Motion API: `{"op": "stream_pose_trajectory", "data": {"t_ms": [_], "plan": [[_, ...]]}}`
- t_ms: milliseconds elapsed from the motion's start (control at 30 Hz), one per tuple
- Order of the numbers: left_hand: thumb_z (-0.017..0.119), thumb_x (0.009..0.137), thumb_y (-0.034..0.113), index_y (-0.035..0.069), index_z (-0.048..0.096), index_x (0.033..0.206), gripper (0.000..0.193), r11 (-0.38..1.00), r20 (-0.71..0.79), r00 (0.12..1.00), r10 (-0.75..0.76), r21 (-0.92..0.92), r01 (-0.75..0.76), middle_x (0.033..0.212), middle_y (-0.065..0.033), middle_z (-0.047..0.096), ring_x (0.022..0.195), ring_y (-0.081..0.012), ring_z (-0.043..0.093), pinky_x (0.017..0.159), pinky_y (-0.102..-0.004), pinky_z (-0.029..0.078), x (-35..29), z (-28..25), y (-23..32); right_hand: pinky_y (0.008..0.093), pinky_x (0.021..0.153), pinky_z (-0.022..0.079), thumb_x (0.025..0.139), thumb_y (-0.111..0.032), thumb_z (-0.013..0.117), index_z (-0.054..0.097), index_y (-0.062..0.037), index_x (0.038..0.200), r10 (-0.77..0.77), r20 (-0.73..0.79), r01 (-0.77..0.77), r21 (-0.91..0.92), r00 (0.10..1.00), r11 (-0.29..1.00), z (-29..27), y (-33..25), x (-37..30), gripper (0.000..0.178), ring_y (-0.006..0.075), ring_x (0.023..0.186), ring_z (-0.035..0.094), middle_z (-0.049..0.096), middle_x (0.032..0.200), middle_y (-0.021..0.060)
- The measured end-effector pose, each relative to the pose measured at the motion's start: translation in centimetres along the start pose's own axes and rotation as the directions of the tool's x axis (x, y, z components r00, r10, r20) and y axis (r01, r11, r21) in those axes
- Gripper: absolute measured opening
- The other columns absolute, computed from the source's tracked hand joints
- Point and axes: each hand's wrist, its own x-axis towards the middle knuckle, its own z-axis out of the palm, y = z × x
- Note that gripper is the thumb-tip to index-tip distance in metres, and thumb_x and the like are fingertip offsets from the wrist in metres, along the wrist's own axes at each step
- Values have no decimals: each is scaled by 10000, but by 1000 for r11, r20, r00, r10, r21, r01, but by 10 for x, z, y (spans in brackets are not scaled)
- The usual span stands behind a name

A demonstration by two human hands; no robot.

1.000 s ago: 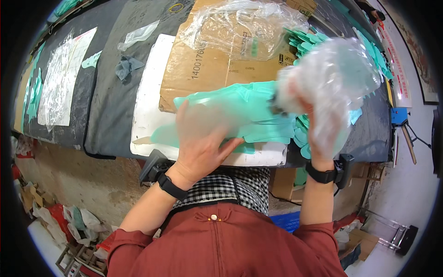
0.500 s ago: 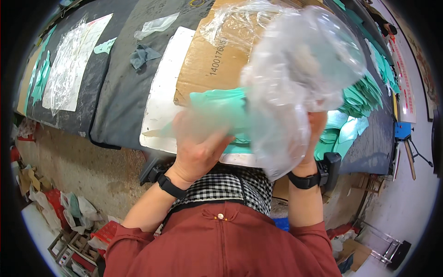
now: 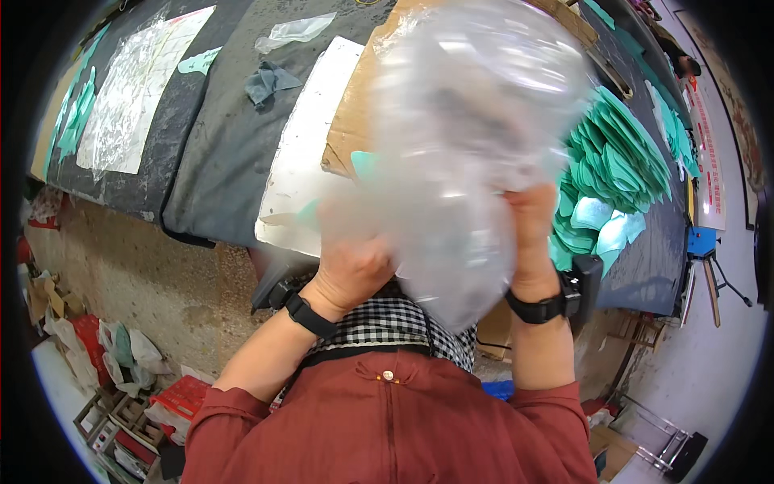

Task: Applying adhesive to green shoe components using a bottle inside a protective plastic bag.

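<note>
A large clear plastic bag, smeared by motion, billows over the board in front of me. My right hand grips its right side, fingers closed and partly behind the film. On the bag's left, my left hand is close against the film, its fingers blurred; what they hold is unclear. A bit of light green sheet shows between that hand and the bag, mostly hidden. Beneath lie a brown cardboard sheet and a white board at the table's near edge.
Stacked green cut pieces fan out right of my right hand. Left on the dark table lie a grey cloth scrap, a clear plastic piece and a film-covered white sheet. A red crate stands on the floor.
The bag has swung left and toward me, now covering most of the green sheet near my left hand. My right hand moved slightly left with it; the green stack at right is more exposed.
</note>
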Motion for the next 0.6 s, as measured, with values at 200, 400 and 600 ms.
{"op": "stream_pose_trajectory", "data": {"t_ms": [200,400,600], "plan": [[786,757,103,217,736,1145,408,928,40,981,191,317,-194,904,55,609,866,-190,520,832,-383,341,10,-5,16,364,907,522,944,-109,667,632,9,1212,255,-404,-255,55,879,965,-74,31,-55,295,233,1036,651,680,1172,111],[740,768,99,155,674,1264,503,943,150,974,168,262,-203,1234,-53,606,1180,-260,547,1014,-442,346,-10,1,25,370,910,499,856,-97,773,636,-4,1217,4,-449,-183,-357,894,916,-68,42,-79,397,277,1009,649,692,1134,123],[695,813,153,110,609,1313,509,939,200,974,109,301,-167,1293,-104,553,1160,-326,532,967,-488,426,-15,10,26,331,807,547,822,-10,731,614,-3,1223,19,36,-19,-2,999,1000,-40,44,-57,418,249,879,691,715,1012,102]]}}
